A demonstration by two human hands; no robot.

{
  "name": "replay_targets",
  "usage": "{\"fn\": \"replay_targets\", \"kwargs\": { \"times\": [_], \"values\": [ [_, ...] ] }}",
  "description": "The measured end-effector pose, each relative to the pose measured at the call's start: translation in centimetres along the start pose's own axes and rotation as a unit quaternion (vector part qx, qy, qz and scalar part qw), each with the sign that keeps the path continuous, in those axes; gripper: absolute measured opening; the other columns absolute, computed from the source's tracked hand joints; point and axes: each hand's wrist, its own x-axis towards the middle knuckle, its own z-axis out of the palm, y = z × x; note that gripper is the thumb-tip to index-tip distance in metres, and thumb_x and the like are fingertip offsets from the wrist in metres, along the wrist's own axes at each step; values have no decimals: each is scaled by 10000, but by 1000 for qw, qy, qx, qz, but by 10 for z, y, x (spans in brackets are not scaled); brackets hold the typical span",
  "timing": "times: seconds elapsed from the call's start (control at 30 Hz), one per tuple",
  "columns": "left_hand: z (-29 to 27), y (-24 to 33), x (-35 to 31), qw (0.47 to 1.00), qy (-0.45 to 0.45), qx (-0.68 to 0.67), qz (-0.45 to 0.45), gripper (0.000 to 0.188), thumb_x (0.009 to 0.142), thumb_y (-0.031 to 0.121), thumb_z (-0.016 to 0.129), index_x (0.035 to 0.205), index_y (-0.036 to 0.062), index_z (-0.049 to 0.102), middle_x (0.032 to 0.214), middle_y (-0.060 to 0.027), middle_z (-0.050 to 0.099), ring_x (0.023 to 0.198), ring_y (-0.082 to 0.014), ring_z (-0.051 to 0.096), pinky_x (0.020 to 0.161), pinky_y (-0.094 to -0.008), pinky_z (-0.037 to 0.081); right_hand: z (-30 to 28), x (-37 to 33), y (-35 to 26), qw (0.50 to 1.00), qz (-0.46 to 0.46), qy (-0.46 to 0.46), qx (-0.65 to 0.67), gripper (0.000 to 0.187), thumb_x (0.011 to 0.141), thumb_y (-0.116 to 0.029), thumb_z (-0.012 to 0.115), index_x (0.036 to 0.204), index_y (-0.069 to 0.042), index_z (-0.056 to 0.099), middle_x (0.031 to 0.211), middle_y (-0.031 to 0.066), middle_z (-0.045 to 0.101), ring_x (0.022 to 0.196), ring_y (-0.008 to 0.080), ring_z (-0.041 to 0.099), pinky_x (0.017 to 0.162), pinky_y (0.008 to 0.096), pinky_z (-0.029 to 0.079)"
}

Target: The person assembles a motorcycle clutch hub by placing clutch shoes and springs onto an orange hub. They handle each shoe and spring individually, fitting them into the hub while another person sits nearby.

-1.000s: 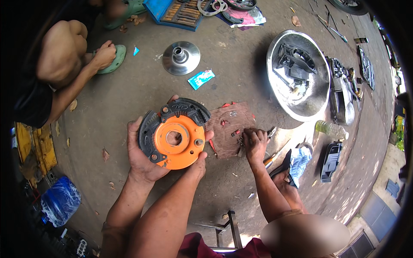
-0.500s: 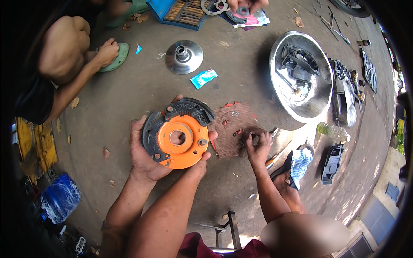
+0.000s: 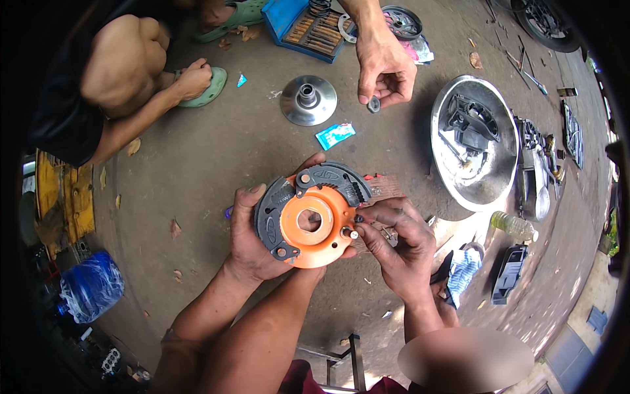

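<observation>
Around the left edge of an orange plate, we are grasping with our left hand, and the plate is facing up at us, with two curved black shoes sitting along its left and upper rim. At the plate's opposite edge, our right hand is pinching a small dark piece between thumb and forefinger, just beside a metal pin; whether piece and pin are touching, we are not able to tell. We are judging this pinch the weak spot: only fingertips are holding the piece, so grimy skin could be letting it slip. A tilt from our left hand could be throwing pin and piece out of line, and pressing fingers could be nudging the shoes out of place. Just beyond the pinch, a brown cloth is lying partly hidden, where a dropped piece could be going unseen. Ahead of our grip and well apart, a co-worker's hand is holding a small dark ring; similar colours could be causing a mix-up. Farther right, a metal basin is holding dark parts, which could be hiding anything bouncing in.
</observation>
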Motion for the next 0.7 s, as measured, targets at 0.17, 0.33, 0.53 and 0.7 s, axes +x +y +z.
{"fn": "replay_targets", "kwargs": {
  "times": [0.17,0.33,0.53,0.7],
  "values": [
    [3,0,0,999,-14,16,-30,837,953,620,403,1618,149,211,1579,-190,356,1401,-398,456,1046,-716,430,-13,16,-3,982,-74,-90,-152,249,754,-69,828,999,-81,785,828,49,624,785,205,593,710,355,464],
    [5,1,0,999,-9,31,-21,840,954,622,395,1617,142,208,1583,-194,349,1397,-412,455,1048,-717,429,-19,23,-17,970,-73,-120,-198,274,746,-103,833,1017,-105,793,815,34,611,796,201,593,731,352,440],
    [11,4,2,999,-25,21,-34,838,957,620,400,1610,127,217,1568,-216,366,1376,-425,477,1035,-713,445,-26,28,-31,962,-35,-154,-224,288,744,-134,828,1029,-149,785,832,0,574,844,191,588,770,371,375],
    [10,4,0,998,-37,16,-53,852,948,607,432,1611,122,207,1574,-209,359,1382,-437,464,1023,-721,445,-36,36,-37,936,-91,-203,-274,302,689,-167,812,990,-163,784,866,-11,558,906,193,585,794,382,362]
  ]
}}
